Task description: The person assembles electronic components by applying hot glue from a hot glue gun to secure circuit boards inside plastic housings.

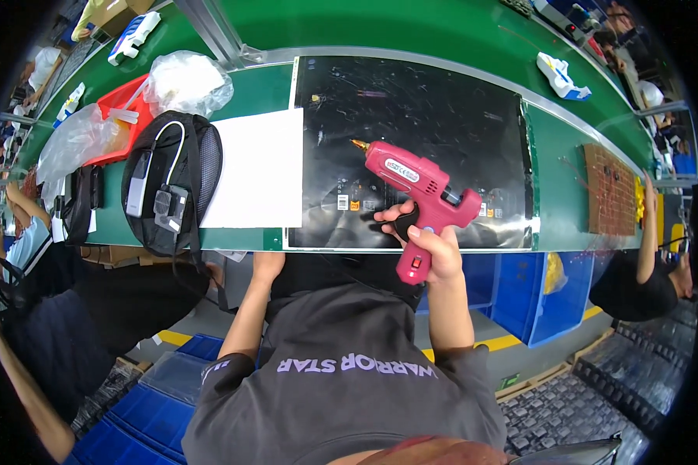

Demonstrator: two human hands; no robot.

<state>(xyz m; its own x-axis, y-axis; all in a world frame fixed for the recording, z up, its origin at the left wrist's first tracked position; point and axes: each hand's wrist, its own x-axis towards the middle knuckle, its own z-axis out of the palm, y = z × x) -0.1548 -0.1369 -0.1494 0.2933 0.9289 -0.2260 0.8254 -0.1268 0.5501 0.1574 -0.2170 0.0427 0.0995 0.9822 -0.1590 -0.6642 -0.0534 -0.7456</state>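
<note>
A pink plastic pistol-shaped glue gun (415, 174) is held in the right hand (442, 254) over a glossy black rectangular sheet (426, 101); left of that, a flat white rectangular sheet (264, 170) is overlapped by a rounded black mesh bag (208, 159).

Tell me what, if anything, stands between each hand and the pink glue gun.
Nothing visible for the right hand: it grips the pink glue gun by the handle. For the left hand, the near table edge seems in the way, hiding its fingers.

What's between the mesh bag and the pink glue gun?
Between the mesh bag and glue gun, the head view shows white paper, then some black mat.
</note>
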